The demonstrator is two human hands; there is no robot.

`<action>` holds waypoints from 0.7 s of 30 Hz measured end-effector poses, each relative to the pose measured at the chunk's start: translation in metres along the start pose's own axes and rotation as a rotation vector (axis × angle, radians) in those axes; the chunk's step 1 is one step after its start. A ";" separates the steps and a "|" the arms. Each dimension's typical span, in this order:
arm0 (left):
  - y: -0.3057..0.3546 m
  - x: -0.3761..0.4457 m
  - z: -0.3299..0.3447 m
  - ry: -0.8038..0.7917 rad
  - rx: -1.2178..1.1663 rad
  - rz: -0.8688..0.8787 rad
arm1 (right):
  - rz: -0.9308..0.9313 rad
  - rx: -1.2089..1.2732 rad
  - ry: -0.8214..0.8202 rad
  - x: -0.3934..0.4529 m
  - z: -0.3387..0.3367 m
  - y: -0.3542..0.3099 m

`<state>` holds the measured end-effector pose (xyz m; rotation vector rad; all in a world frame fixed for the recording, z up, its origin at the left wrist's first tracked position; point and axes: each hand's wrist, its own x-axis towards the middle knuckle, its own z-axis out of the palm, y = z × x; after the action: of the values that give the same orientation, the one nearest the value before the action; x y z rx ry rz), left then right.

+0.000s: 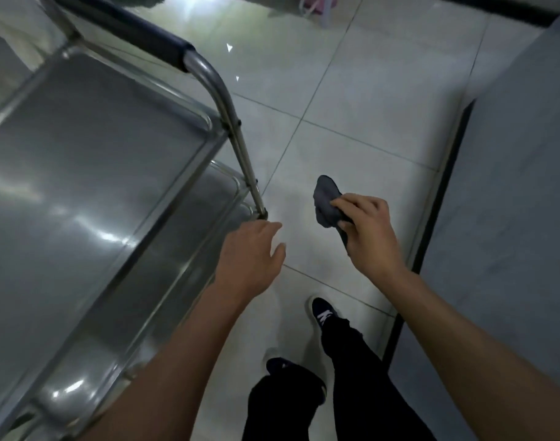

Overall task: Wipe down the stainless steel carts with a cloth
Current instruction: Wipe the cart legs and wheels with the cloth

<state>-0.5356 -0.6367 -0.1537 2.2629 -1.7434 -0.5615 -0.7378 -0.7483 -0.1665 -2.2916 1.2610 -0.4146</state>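
Observation:
A stainless steel cart (81,173) fills the left of the view, with a flat top shelf and a lower shelf (189,224) showing beneath its right edge. Its push handle (135,33) has a dark grip and bends down into a steel post (240,154). My left hand (250,253) reaches with relaxed fingers toward the foot of that post and holds nothing. My right hand (364,230) grips a dark grey cloth (328,200) in the air over the floor, to the right of the cart and apart from it.
The floor (351,90) is pale glossy tile. A grey wall or counter (511,202) with a dark base strip runs along the right. My legs in black trousers and dark shoes (323,313) stand below the hands. A pink item (316,3) lies at the top.

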 end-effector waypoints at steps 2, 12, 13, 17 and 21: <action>0.008 -0.002 -0.023 -0.019 0.028 -0.014 | -0.015 -0.017 0.011 -0.001 -0.025 -0.014; 0.059 0.051 -0.090 0.069 0.082 -0.055 | -0.049 0.037 -0.039 0.066 -0.099 -0.015; 0.066 0.064 -0.095 0.082 0.085 -0.059 | -0.055 0.051 -0.035 0.078 -0.106 -0.012; 0.101 0.122 -0.114 0.079 0.138 -0.062 | -0.083 0.086 -0.030 0.130 -0.136 0.009; 0.124 0.177 -0.125 0.033 0.191 -0.105 | -0.125 0.064 -0.075 0.179 -0.164 0.032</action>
<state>-0.5506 -0.8468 -0.0189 2.4901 -1.7377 -0.3892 -0.7443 -0.9586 -0.0420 -2.3164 1.0575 -0.4017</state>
